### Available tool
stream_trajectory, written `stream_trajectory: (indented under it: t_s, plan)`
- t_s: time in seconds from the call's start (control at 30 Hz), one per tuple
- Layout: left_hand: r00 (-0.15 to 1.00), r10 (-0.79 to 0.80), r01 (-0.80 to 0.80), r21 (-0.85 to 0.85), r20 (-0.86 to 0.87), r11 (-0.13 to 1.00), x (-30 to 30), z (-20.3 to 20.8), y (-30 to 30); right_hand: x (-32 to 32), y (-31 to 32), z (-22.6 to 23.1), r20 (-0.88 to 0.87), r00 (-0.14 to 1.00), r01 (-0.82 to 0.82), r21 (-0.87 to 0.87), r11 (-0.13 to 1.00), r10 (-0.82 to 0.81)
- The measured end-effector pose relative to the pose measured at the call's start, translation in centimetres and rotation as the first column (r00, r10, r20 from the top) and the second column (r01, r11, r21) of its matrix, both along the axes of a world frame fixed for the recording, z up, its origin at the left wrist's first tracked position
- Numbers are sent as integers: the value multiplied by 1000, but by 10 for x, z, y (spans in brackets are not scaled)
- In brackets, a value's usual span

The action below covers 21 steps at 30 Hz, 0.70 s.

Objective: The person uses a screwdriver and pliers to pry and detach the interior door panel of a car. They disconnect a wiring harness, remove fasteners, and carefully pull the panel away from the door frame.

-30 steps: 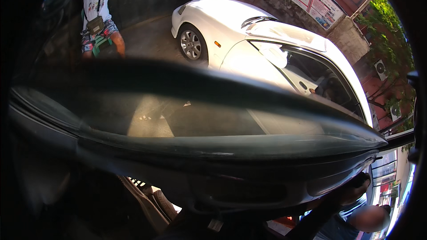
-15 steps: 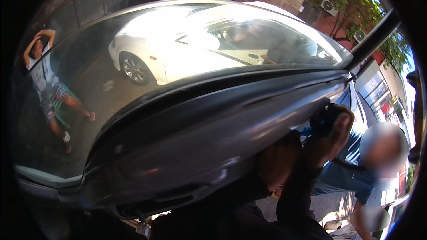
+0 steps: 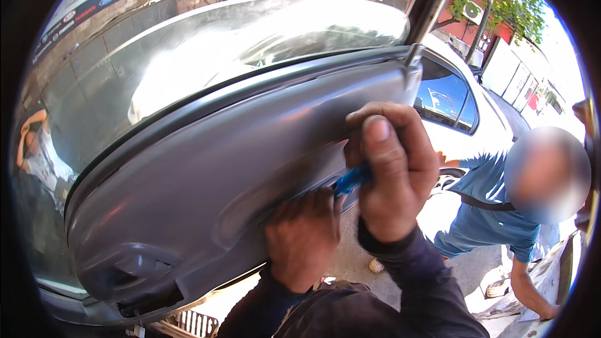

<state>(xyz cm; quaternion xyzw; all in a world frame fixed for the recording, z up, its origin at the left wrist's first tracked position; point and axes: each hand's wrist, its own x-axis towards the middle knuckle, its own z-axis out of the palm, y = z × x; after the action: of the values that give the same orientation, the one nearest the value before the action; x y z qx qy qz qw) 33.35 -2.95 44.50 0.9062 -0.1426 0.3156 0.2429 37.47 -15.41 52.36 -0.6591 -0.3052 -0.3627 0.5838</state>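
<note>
My right hand (image 3: 398,166) is closed in a fist around a blue tool (image 3: 352,179), thumb pointing up; the tool sits between my 2 hands, just in front of a grey door panel (image 3: 188,188), and its tip is hidden. My left hand (image 3: 305,238) lies at the panel, fingers bent, near the tool's lower end; I cannot tell whether they pinch anything. Above the panel I see a window pane (image 3: 103,97), with a white car (image 3: 178,78) showing through it. At right, a person in a blue shirt (image 3: 491,228) leans near the door.
</note>
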Motion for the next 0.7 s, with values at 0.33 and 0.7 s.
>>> stream_trajectory:
  t_s: [0.33,0.7]
  plan:
    - [983,-153,177,-280,107,944,-9,15,-9,7,-39,48,85,950,-179,-638,749,300]
    - [922,-361,384,-425,139,819,10,31,-2,9,-56,83,-30,946,-128,-950,285,324]
